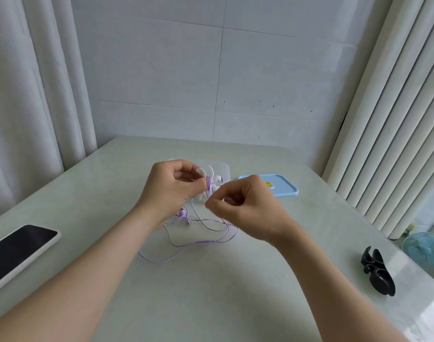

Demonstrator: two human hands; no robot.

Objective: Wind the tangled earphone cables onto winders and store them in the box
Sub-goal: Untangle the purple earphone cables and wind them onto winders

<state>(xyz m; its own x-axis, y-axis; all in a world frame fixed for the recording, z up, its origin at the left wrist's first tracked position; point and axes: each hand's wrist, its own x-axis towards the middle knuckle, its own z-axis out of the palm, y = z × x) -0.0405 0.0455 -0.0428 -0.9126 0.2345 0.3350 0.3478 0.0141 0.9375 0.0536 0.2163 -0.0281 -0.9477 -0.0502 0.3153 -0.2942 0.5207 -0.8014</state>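
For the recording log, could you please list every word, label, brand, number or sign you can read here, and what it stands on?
No words, brands or numbers can be read anywhere.
Yellow sticker on the blue lid: a smiley-face sign only; any lettering is too small to tell.
Phone: screen dark, no text.
Black winder: no marking visible.
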